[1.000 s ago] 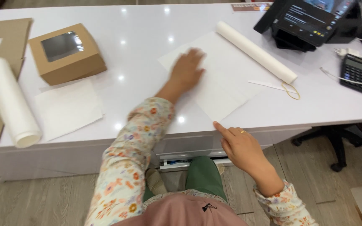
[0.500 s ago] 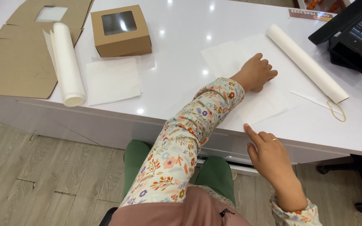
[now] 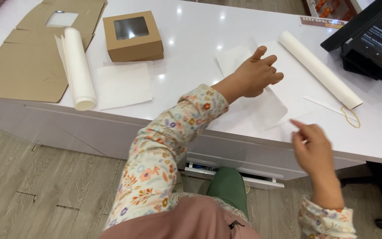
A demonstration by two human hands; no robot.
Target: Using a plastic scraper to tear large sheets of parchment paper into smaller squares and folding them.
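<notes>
Left hand (image 3: 254, 76) is reaching out over the white desk (image 3: 191, 40), fingers loosely curled and partly spread, thumb sticking up, hovering over or lightly touching a thin translucent sheet of paper (image 3: 268, 104); whether the fingertips are actually pressing on the sheet cannot be told, and the hand is gripping nothing. The sheet is lying flat near the desk's front edge, partly under the hand, with a second pale sheet (image 3: 235, 57) showing just beyond the thumb. Right hand (image 3: 312, 148) is hanging in the air in front of the desk edge, a little blurred, fingers relaxed and slightly apart with the index finger pointing toward the sheet, holding nothing. Just beyond the sheet, a long roll of white paper (image 3: 317, 68) is lying at a slant, and a yellow rubber band (image 3: 351, 117) is resting on the desk at its nearer end. Well to the left, a closed brown cardboard box (image 3: 132, 35) with a clear window in its lid is standing on the desk, a white square sheet (image 3: 124, 85) is lying just in front of it, and another roll of white paper (image 3: 78, 68) is resting beside that, partly on a flattened piece of brown cardboard (image 3: 21, 66). At the far right, a dark screen (image 3: 374, 37) is standing on the desk.
</notes>
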